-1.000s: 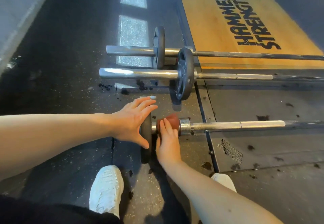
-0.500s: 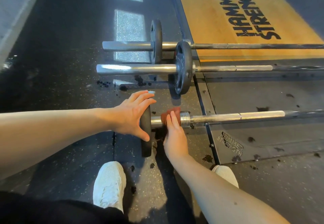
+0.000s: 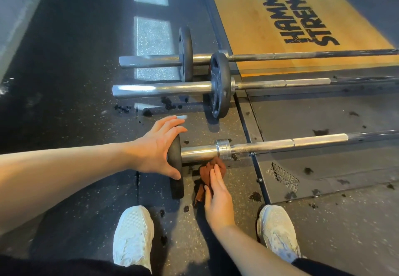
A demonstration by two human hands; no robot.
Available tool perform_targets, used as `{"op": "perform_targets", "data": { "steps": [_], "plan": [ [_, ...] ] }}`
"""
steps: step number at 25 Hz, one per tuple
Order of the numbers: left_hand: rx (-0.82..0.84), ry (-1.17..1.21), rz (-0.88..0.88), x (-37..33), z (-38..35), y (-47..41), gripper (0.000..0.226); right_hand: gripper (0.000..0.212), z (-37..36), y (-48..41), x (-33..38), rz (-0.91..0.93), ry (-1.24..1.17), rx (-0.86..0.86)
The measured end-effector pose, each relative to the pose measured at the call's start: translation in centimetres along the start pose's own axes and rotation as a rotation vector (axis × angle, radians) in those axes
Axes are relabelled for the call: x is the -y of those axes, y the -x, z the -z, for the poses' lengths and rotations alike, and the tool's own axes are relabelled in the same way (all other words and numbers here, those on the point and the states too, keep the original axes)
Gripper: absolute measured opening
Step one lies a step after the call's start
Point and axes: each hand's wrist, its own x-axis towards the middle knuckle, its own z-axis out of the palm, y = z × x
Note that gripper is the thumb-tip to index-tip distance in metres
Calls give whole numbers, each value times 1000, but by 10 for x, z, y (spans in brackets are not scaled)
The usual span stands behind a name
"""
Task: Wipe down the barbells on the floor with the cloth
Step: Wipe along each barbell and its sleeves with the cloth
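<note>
nearest barbell (image 3: 269, 146) on floor | middle barbell (image 3: 162, 89) behind it, parallel | far barbell (image 3: 151, 60) rearmost, shaft across wooden platform (image 3: 269, 16) | cloth (image 3: 210, 171) just before nearest barbell's sleeve, under right hand (image 3: 218, 195) | left hand (image 3: 155, 148) against weight plate (image 3: 175, 161), left of cloth
</note>
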Motion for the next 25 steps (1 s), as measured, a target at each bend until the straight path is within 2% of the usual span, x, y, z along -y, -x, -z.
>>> {"op": "perform_targets", "data": {
  "steps": [4,7,9,11,13,15,17,19,25],
  "plan": [
    [5,24,-4,1,-1,-2,128,62,8,-16,22,64,-1,-82],
    [-1,25,6,-3,-3,2,128,49,26,-43,37,184,40,-171],
    [-24,-8,-3,-4,-9,5,131,37,36,-68,51,303,234,-185],
    [-36,-32,-13,-7,-16,11,131,26,42,-85,63,363,548,-22],
    [-31,-39,-6,-10,-20,16,129,32,53,-95,69,395,749,264],
    [-46,-54,-2,-14,-21,18,128,44,73,-111,75,363,805,513],
    [-53,-66,-6,-16,-24,21,128,49,84,-131,81,301,800,690],
    [-47,-87,-15,-18,-30,25,127,48,80,-145,78,305,826,754],
    [-57,-171,-33,-22,-44,33,125,39,39,-170,69,270,884,738]
  ]
}}
